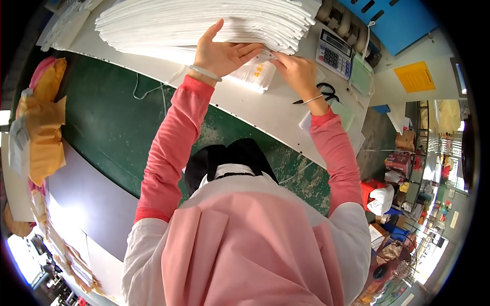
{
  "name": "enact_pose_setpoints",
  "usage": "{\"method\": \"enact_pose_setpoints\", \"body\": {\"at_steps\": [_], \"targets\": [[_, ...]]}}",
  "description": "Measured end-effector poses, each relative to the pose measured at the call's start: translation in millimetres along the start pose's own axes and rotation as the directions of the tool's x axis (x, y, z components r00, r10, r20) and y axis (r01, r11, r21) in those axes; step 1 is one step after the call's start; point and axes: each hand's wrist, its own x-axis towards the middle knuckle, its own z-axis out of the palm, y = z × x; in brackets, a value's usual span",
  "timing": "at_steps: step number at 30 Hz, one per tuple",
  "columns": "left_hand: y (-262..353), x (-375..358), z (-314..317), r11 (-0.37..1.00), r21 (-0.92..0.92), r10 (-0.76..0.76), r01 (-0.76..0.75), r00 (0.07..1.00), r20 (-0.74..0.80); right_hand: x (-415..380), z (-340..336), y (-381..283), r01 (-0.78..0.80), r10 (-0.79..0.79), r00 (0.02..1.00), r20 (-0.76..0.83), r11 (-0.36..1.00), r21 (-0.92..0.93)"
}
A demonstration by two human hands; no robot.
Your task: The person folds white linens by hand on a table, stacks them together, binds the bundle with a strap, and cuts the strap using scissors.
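Note:
A tall stack of flat white folded sheets point(204, 23) lies along the table in front of me. My left hand point(222, 55) is palm up at the stack's near edge, thumb spread and fingers stretched toward the right. Its fingertips are right at a thin white piece with small print point(261, 57). From the other side, my right hand point(298, 74) pinches the edge of that piece between thumb and fingers. Below both hands, a white packet with orange print point(255, 76) rests at the table's edge, partly covered by them.
Black scissors point(329, 93) lie beside my right wrist, with a calculator point(334, 53) beyond. Pale green paper point(344, 116) is under my right forearm. A blue panel point(393, 23) and a yellow card point(414, 76) are at the right. The white table point(286, 125) borders a green floor point(107, 117).

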Motion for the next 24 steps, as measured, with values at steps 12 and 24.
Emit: {"method": "enact_pose_setpoints", "body": {"at_steps": [12,24], "targets": [[2.7,1.0,-3.9,0.998,-0.045,-0.034,0.033,0.999,-0.011,-1.0,-5.3,-0.5,-0.132,0.116,0.984,0.136,0.984,0.117],[2.1,-1.7,-2.4,0.996,-0.074,-0.049,0.049,0.999,0.007,7.9,-12.7,4.6,-0.167,0.145,0.970,0.197,0.981,0.097]]}}
